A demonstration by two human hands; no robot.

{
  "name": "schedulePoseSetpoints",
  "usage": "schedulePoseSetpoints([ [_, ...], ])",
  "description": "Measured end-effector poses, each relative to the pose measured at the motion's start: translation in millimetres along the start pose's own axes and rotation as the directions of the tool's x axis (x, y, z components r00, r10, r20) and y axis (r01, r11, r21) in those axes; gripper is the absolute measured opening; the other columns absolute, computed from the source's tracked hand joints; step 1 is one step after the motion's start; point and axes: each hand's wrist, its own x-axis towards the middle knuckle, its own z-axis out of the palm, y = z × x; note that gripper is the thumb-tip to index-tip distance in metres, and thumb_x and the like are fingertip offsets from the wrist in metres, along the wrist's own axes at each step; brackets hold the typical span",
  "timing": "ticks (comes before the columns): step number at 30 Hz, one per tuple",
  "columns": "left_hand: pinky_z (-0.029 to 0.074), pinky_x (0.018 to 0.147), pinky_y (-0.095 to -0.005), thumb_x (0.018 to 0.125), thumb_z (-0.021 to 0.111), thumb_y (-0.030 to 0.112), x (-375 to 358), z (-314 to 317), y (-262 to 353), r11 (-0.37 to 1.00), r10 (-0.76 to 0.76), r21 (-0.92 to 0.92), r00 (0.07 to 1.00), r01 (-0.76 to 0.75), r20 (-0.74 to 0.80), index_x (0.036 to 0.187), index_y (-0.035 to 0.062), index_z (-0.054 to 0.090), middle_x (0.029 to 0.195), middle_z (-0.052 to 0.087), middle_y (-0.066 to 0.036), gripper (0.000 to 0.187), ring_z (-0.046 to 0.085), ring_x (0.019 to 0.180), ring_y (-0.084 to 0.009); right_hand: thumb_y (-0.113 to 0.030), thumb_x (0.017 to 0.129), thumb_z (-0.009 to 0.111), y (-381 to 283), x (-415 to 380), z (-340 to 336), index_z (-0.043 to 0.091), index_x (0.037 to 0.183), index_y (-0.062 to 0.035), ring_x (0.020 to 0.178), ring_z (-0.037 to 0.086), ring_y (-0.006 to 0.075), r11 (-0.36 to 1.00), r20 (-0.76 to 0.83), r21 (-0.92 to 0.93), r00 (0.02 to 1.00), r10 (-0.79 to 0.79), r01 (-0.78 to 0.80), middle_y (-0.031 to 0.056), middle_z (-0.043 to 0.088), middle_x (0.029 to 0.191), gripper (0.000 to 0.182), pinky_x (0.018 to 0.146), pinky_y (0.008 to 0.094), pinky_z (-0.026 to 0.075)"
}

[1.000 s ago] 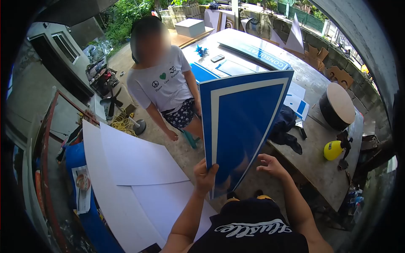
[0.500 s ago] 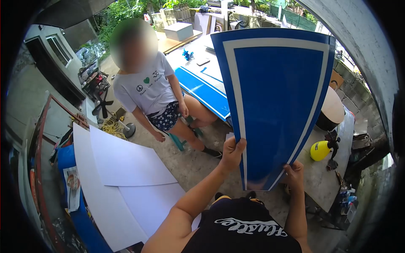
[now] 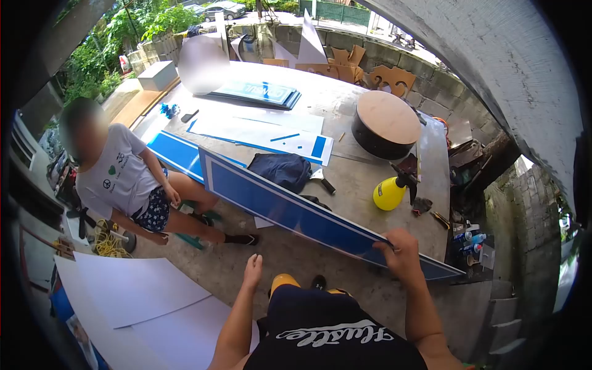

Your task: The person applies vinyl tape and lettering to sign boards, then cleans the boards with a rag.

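My right hand grips the upper long edge of a blue sign panel with a white border stripe. The panel is tilted on its long side, slanting from the table's near edge at the left down to the right, in front of the table. My left hand is off the panel, below it, with its fingers curled together and no object visible in them. Beyond the panel, a dark folded cloth and a scraper-like tool with a dark handle lie on the table.
A seated person is at the left. The table holds a round drum-shaped piece, a yellow spray bottle, stacked blue signs and white-and-blue strips. Large white sheets lie at lower left.
The panel has gone from upright before me to lying lengthwise on its edge, lower down. My left hand has let go and moved left; my right hand still holds it. The view has turned right.
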Motion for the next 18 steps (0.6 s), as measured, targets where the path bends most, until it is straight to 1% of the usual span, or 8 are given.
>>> schedulePoseSetpoints([
  [3,0.038,0.117,-0.0483,0.098,0.06,0.059,11,35,-44,0.968,-0.016,0.251,0.999,0.022,-0.029,0.157,0.0059,0.04,0.151,0.051,-0.023,0.082,0.048,0.143,-0.0382,-0.003,0.078,0.078,8,0,-29,0.074,0.087,-0.0029,0.078,0.063,0.0346,0.995,0.006,-0.1,1.0,0.003,-0.002,0.0139,0.068,0.082,0.01,0.069,0.0401,0.048],
  [4,0.032,0.118,-0.0578,0.095,0.062,0.061,-5,41,-4,0.925,-0.064,0.374,0.997,0.074,-0.04,0.161,0.0091,0.034,0.157,0.044,-0.024,0.088,0.042,0.147,-0.0396,-0.002,0.078,0.077,10,3,-39,0.074,0.087,-0.003,0.078,0.062,0.0347,0.992,0.008,-0.124,1.0,0.005,-0.004,0.0138,0.068,0.082,0.01,0.07,0.04,0.048],
  [6,0.026,0.119,-0.0626,0.095,0.061,0.062,6,55,27,0.883,0.036,0.47,0.996,0.006,-0.082,0.161,0.0122,0.033,0.161,0.036,-0.022,0.087,0.035,0.15,-0.039,-0.002,0.079,0.077,14,12,-58,0.073,0.087,-0.003,0.078,0.062,0.0345,0.986,-0.001,-0.167,1.0,0.018,-0.018,0.0134,0.067,0.082,0.009,0.07,0.0397,0.047],
  [8,0.024,0.12,-0.0629,0.095,0.063,0.059,42,69,41,0.8,0.242,0.59,0.959,-0.11,-0.15,0.161,0.0129,0.031,0.163,0.031,-0.02,0.087,0.031,0.151,-0.0392,-0.003,0.08,0.077,17,26,-74,0.072,0.086,-0.0028,0.078,0.062,0.0342,0.98,-0.031,-0.194,0.999,0.044,-0.05,0.0132,0.066,0.082,0.008,0.07,0.0394,0.046],
  [12,0.014,0.121,-0.0693,0.094,0.067,0.055,110,83,110,0.604,0.497,0.771,0.852,-0.201,-0.168,0.162,0.0109,0.027,0.166,0.023,-0.019,0.09,0.022,0.155,-0.0392,-0.007,0.084,0.077,27,62,-107,0.07,0.086,-0.0016,0.076,0.061,0.0308,0.937,-0.115,-0.327,0.99,0.084,-0.118,0.0121,0.064,0.081,0.009,0.069,0.0378,0.045],
  [13,0.013,0.122,-0.0694,0.094,0.067,0.055,126,87,124,0.574,0.526,0.793,0.834,-0.206,-0.164,0.163,0.0109,0.026,0.167,0.023,-0.019,0.091,0.021,0.155,-0.0394,-0.009,0.085,0.077,31,73,-117,0.07,0.086,-0.0012,0.075,0.061,0.0293,0.911,-0.137,-0.389,0.987,0.087,-0.134,0.0116,0.063,0.081,0.011,0.069,0.0371,0.045],
  [15,0.011,0.122,-0.0696,0.094,0.067,0.055,163,94,151,0.504,0.596,0.834,0.789,-0.227,-0.145,0.163,0.011,0.025,0.167,0.022,-0.018,0.092,0.019,0.156,-0.0396,-0.014,0.089,0.077,38,99,-131,0.069,0.089,-0.0003,0.074,0.06,0.0247,0.927,-0.197,-0.33,0.973,0.119,-0.18,0.0097,0.061,0.08,0.016,0.07,0.0349,0.044],
  [18,0.009,0.123,-0.0699,0.093,0.068,0.055,213,109,166,0.454,0.577,0.859,0.813,-0.237,-0.081,0.164,0.0118,0.024,0.168,0.022,-0.017,0.095,0.018,0.156,-0.0402,-0.021,0.094,0.076,50,148,-152,0.068,0.092,0.0009,0.074,0.057,0.0174,0.919,-0.256,-0.316,0.954,0.158,-0.237,0.0068,0.06,0.079,0.023,0.07,0.0321,0.043],
])
